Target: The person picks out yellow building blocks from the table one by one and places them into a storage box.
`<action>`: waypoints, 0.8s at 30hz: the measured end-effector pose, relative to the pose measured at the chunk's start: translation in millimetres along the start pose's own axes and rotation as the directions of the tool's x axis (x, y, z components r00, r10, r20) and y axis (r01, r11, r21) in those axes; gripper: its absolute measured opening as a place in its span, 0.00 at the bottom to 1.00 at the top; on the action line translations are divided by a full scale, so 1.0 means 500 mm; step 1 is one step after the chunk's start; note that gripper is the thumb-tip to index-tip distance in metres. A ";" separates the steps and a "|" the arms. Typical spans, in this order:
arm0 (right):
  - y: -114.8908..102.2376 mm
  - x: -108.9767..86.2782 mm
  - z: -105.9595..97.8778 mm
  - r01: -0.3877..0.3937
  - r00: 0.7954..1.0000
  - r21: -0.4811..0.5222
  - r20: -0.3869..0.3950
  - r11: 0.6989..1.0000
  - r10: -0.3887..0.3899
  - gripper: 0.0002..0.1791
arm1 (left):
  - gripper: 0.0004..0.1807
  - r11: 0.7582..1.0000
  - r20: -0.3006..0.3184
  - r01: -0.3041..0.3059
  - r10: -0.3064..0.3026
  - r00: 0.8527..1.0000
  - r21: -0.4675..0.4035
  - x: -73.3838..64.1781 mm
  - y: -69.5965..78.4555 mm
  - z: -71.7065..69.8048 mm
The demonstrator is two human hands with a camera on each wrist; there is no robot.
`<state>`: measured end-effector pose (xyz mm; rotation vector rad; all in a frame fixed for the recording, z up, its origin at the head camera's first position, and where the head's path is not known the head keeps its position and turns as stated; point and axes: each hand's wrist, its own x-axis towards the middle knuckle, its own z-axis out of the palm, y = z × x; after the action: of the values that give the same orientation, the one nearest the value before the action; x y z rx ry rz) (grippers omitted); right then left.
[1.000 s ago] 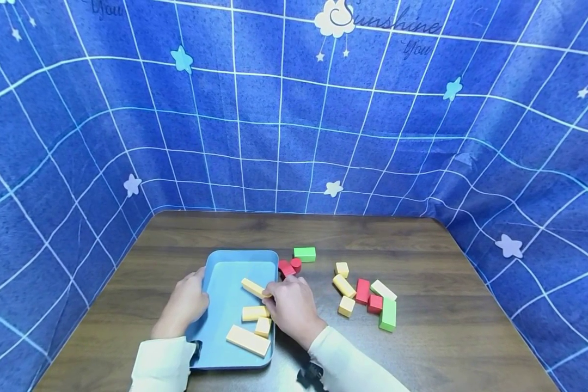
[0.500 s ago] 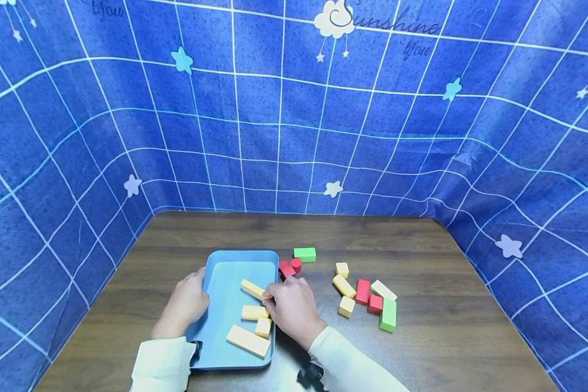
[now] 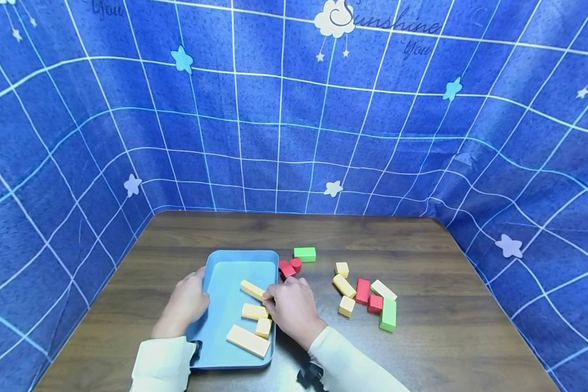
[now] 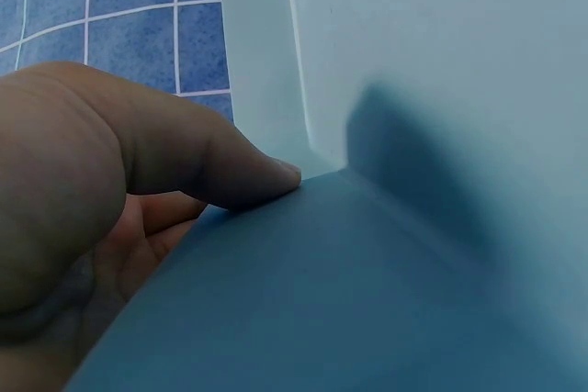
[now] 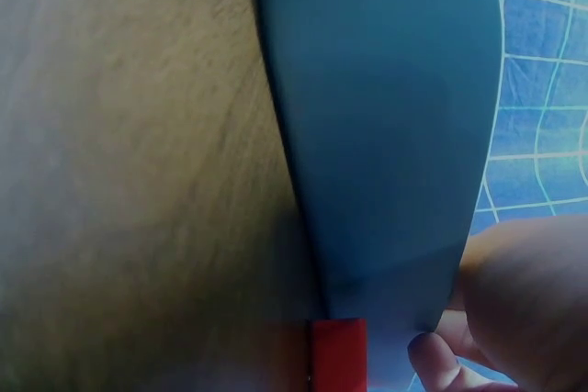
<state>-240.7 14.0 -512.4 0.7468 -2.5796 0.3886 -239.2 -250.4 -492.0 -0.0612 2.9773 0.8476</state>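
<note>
A blue rectangular tray (image 3: 227, 310) stands on the left of the table. My left hand (image 3: 186, 299) grips its left wall, with the thumb inside and the other fingers outside in the left wrist view. My right hand (image 3: 294, 310) holds the right rim, its fingers coming over the edge in the right wrist view. In the tray lie a long yellow block (image 3: 252, 289), a yellow cylinder (image 3: 253, 311), a small yellow cube (image 3: 263, 328) and a pale flat block (image 3: 247, 341). The long block's right end lies by my right fingers, partly hidden.
Just outside the tray's right wall are red blocks (image 3: 287, 268), a red cylinder (image 3: 296, 265) and a green block (image 3: 305, 254). Farther right, several yellow, red and green blocks (image 3: 362, 291) lie in a loose group. A blue patterned curtain (image 3: 304, 136) surrounds the wooden table (image 3: 446, 316).
Both hands stay at the tray's sides. Inside it, the long yellow block and the yellow cylinder have shifted very slightly.
</note>
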 end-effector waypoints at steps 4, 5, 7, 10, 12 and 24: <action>0.000 0.000 -0.002 0.003 1.000 -0.003 0.006 1.000 -0.003 0.03 | 0.35 1.000 -0.002 0.003 -0.003 1.000 0.006 0.000 0.001 0.000; 0.000 0.000 -0.003 0.003 1.000 -0.004 0.008 1.000 -0.003 0.03 | 0.35 1.000 -0.003 0.004 -0.004 1.000 0.008 0.000 0.001 0.000; -0.001 0.000 -0.004 0.004 1.000 -0.006 0.014 1.000 -0.003 0.02 | 0.35 1.000 0.001 0.009 -0.009 1.000 0.007 0.001 0.001 0.000; -0.001 -0.001 -0.004 0.002 1.000 -0.007 0.024 1.000 -0.002 0.02 | 0.35 1.000 0.006 0.013 -0.013 1.000 0.002 0.001 0.001 0.000; -0.001 0.000 -0.004 0.002 1.000 -0.006 0.030 1.000 -0.002 0.02 | 0.35 1.000 0.005 0.013 -0.013 1.000 -0.001 0.002 0.001 0.000; 0.001 -0.001 -0.008 0.077 0.997 -0.018 0.009 0.997 -0.077 0.03 | 0.36 1.000 0.008 0.020 -0.020 1.000 -0.005 0.003 -0.001 0.002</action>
<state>-239.3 15.8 -509.2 0.8401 -2.5498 0.3384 -240.4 -250.4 -493.2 -0.0876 2.9619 0.8516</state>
